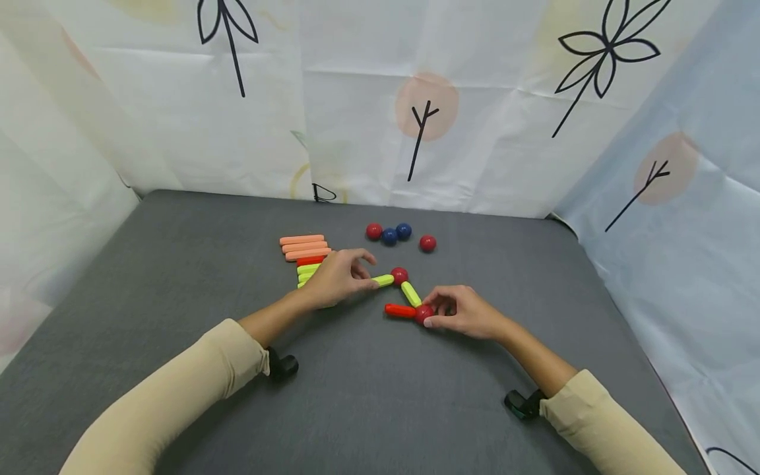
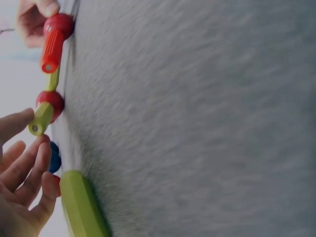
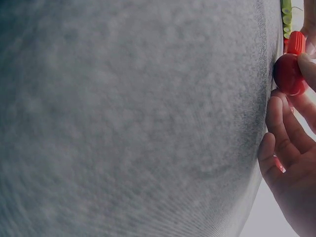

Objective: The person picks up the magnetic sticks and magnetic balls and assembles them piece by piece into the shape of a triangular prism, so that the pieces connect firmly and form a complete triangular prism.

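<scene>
In the head view my left hand point(image 1: 341, 277) pinches the near end of a yellow-green rod point(image 1: 384, 280). The rod's other end meets a red ball point(image 1: 400, 276), from which a second yellow-green rod point(image 1: 411, 294) runs to another red ball point(image 1: 424, 313). My right hand point(image 1: 466, 313) grips this second ball between thumb and fingers. A red rod point(image 1: 400, 311) sticks out of it to the left, its free end showing a small round metal-looking dot in the left wrist view. In the right wrist view the thumb lies against the held ball point(image 3: 289, 74).
Left of the chain lie several salmon rods point(image 1: 305, 248), a red rod point(image 1: 310, 260) and several yellow-green rods point(image 1: 307, 271), partly hidden by my left hand. Farther back on the grey table point(image 1: 356, 409) are loose red balls point(image 1: 427, 243) and blue balls point(image 1: 389, 237). A printed curtain point(image 1: 356, 132) hangs behind.
</scene>
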Available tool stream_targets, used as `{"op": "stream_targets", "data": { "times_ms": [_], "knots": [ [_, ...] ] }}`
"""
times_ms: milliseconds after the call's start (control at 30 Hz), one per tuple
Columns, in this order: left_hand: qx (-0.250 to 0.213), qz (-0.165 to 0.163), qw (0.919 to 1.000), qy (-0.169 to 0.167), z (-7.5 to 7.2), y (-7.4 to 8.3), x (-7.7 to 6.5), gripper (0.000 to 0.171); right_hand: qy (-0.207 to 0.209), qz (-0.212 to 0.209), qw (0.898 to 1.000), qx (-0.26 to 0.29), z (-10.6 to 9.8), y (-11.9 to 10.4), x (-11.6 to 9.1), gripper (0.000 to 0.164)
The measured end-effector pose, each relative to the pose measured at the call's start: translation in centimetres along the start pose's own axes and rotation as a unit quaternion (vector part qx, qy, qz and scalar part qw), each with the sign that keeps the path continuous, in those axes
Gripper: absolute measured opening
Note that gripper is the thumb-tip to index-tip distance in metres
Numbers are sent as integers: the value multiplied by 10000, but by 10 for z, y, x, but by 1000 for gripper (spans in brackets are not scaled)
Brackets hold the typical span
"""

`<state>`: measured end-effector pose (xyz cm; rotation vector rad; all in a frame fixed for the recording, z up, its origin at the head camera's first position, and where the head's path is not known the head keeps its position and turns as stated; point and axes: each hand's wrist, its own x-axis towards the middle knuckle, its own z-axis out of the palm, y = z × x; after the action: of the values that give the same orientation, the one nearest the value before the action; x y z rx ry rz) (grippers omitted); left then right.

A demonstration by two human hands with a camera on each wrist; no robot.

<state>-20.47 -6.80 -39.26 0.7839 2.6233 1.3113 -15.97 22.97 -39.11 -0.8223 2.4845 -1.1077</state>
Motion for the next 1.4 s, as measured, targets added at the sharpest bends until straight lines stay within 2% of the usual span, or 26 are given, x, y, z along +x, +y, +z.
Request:
{"op": "stream_targets", "data": {
  "times_ms": [100, 233, 367, 500, 633, 800, 1100, 1267, 1400],
  "knots": [
    [-186, 58, 9998, 53, -1, -2, 10, 40, 13, -49, 10000, -21, 0, 1, -1, 30],
    [-225, 87, 9986, 471, -4, -1, 26, 38, 14, -27, 10000, 17, 0, 1, -2, 29],
    [-158, -148, 9952, 953, -8, -1, 41, 39, -16, 15, 10000, 59, 0, 2, 0, 29],
    [-50, -416, 9923, 1169, -10, -7, 56, 48, -31, -18, 10000, 77, -1, 2, 0, 28],
    [-10, -703, 9914, 1101, -12, -16, 69, 58, -18, -65, 10000, 64, -1, 2, -1, 26],
    [-34, -976, 9905, 968, -13, -20, 77, 63, -25, -52, 10000, 33, -1, 2, 0, 27],
    [-115, -1151, 9896, 858, -9, -25, 85, 60, -40, 36, 10000, 66, 0, 0, 2, 29],
    [31, -1088, 9905, 838, -10, -24, 83, 51, -36, 58, 9999, 90, 0, -1, 2, 29],
    [220, -813, 9950, 537, -11, -22, 74, 50, -15, 27, 10000, 45, 0, 0, 0, 28]
  ]
}}
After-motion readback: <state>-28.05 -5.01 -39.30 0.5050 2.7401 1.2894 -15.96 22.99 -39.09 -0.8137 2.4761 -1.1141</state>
